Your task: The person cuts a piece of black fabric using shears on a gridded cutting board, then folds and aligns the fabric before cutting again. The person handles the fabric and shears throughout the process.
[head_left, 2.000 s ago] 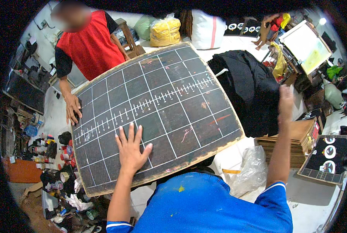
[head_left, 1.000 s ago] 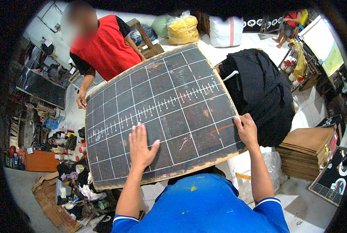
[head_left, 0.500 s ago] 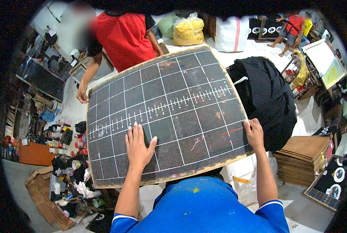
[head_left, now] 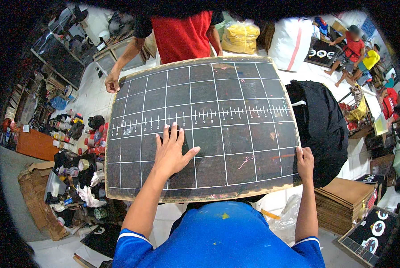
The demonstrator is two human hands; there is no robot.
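Note:
A large dark board (head_left: pixel 211 165) with a white grid, a row of ruler-like tick marks and a worn tan edge lies flat in front of me. My left hand (head_left: pixel 174 154) rests on its near left part, palm down, fingers spread just below the tick marks, holding nothing. At the right edge, near the front corner, my right hand (head_left: pixel 305 164) is closed on the board, its thumb side at the rim. Across from me a person in a red and black shirt has a hand (head_left: pixel 112 81) at the board's far left corner.
Black cloth (head_left: pixel 320 134) bulges beside the board's right edge. Stacked brown sheets (head_left: pixel 345 196) stand at the lower right. Bottles, rolls and rags clutter the left floor beside flattened cardboard (head_left: pixel 36 192). A white sack (head_left: pixel 290 44) and a yellow bundle (head_left: pixel 240 38) stand behind.
The view has turned, and the board sits straighter and farther right in it. My left hand's fingers have spread wider on the surface. My right hand still grips the edge.

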